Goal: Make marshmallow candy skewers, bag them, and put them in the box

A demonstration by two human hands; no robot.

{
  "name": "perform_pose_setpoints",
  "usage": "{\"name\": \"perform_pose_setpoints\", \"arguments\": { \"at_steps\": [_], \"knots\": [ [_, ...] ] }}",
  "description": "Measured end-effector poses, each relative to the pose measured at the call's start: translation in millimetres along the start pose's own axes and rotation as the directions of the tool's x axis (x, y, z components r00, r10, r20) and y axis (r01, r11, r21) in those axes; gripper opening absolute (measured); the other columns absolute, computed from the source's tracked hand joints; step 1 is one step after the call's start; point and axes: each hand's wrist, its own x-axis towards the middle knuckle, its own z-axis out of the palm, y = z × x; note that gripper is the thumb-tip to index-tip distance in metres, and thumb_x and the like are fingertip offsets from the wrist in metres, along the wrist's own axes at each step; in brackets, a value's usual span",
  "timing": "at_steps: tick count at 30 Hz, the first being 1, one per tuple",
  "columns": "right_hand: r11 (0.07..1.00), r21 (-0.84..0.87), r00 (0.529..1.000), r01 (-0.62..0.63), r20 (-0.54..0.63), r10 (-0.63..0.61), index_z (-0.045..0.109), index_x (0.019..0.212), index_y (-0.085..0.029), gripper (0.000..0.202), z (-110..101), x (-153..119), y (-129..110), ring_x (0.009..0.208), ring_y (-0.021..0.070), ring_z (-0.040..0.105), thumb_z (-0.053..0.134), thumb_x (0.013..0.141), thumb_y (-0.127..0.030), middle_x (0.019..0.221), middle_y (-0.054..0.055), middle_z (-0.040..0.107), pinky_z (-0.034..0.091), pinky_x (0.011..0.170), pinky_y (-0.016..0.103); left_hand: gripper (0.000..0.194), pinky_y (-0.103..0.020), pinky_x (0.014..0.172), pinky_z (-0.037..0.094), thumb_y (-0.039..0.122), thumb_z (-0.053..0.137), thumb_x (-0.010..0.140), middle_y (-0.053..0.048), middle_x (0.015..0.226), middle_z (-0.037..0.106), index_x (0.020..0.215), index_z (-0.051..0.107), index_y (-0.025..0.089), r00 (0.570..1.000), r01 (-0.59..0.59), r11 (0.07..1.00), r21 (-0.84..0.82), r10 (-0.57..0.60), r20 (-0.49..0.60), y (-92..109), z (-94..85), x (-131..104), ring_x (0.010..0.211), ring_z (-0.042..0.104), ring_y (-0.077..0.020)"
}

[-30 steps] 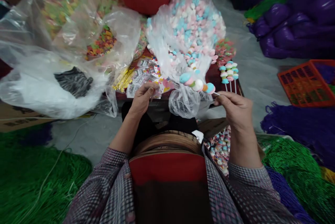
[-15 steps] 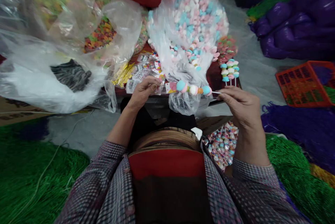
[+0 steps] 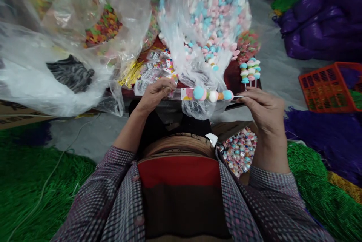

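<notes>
A workshop, apparently: bulk candy bags [image 3: 219, 10] crowd the tabletop [image 3: 232, 76]; a full carton [image 3: 228, 130] sits below its near right corner.

Tabletop [image 3: 233, 74], dark red. Near right corner: three candy skewers [image 3: 250, 71], side by side, sticks toward the near edge. Right edge, behind these: small clear bag [image 3: 249, 42], red and green candy. Centre: large clear bag [image 3: 177, 36], pink, white and blue marshmallows. Near edge, left of centre: printed wrappers [image 3: 154, 67], loose; gold ties [image 3: 132, 74], bundled. Left portion: clear plastic bag [image 3: 132, 10], multicoloured gummies.
</notes>
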Motion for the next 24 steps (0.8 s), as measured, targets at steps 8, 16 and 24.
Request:
{"name": "perform_pose_setpoints", "arguments": {
  "at_steps": [8,16,24],
  "knots": [
    [0.968,-0.202,0.985,0.148,0.115,-0.126,0.083,0.090,-0.034,0.011,-6.4,0.4,-0.2,0.080,0.0200,0.074,0.075,0.091,-0.042,0.084,-0.001,0.083,0.054,0.103,0.047,0.022,-0.035,0.097,0.053,0.046,0.073,0.092,-0.004,0.096,0.076,0.084,0.078,0.026,0.999,-0.010,0.997,0.071,0.008,0.034,4.6,1.5,1.4,0.098,0.069,-0.0168],
    [0.950,-0.289,0.991,0.119,0.096,-0.095,0.082,0.091,-0.035,0.013,-6.1,-10.4,12.6,0.085,0.0238,0.075,0.072,0.092,-0.044,0.082,-0.002,0.080,0.056,0.104,0.052,0.028,-0.035,0.094,0.054,0.051,0.072,0.091,-0.004,0.094,0.075,0.084,0.076,0.024,1.000,-0.004,0.990,0.140,0.001,0.026,5.3,1.4,2.8,0.096,0.069,-0.0171],
    [0.951,-0.286,0.981,0.117,0.182,-0.066,0.081,0.095,-0.033,0.016,-3.7,-14.5,19.8,0.081,0.0238,0.072,0.067,0.095,-0.041,0.052,-0.003,0.060,0.056,0.101,0.051,0.029,-0.037,0.092,0.055,0.052,0.071,0.091,-0.005,0.091,0.074,0.084,0.075,0.024,0.999,-0.041,0.983,0.180,0.041,0.005,2.4,0.8,5.4,0.093,0.069,-0.0173]
  ]
}}
